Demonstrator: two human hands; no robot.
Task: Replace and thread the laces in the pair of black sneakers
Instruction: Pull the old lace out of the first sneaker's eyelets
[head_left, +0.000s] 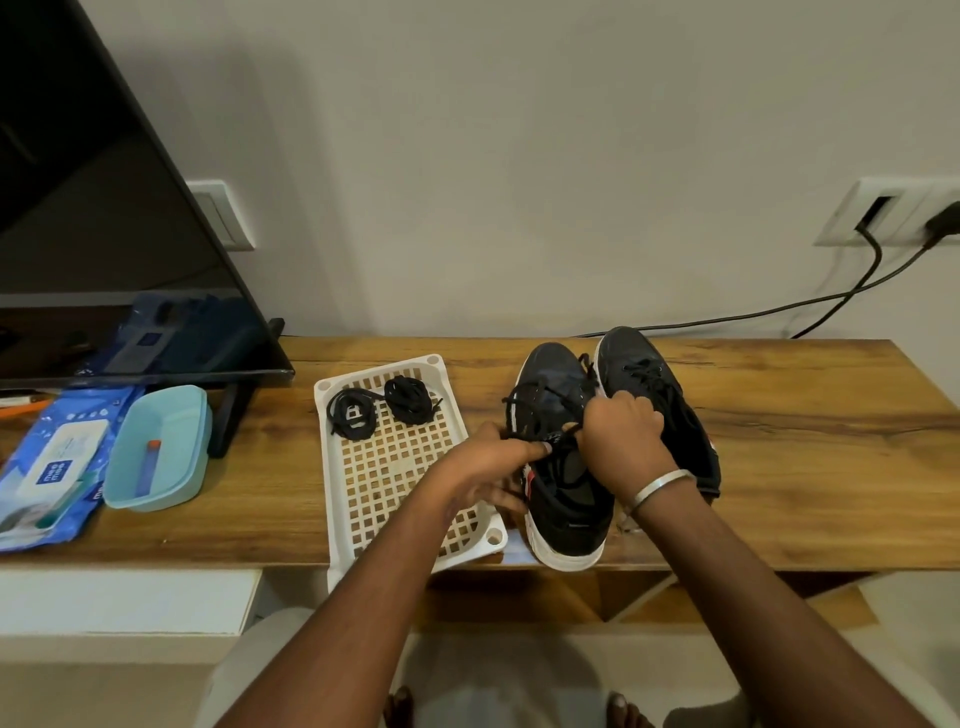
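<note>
1. A wooden table carries everything, its bare grain running out to the right of where the lace is gripped.
2. A light blue tub sits well to the left of the grip, with a small orange-capped item lying inside it.
3. A blue pack of wipes lies just beside the tub, further left.
4. A dark screen stands beyond the tub, up and left of the grip.
5. A white wall socket is far up to the right, with black cables trailing down behind the table.
</note>
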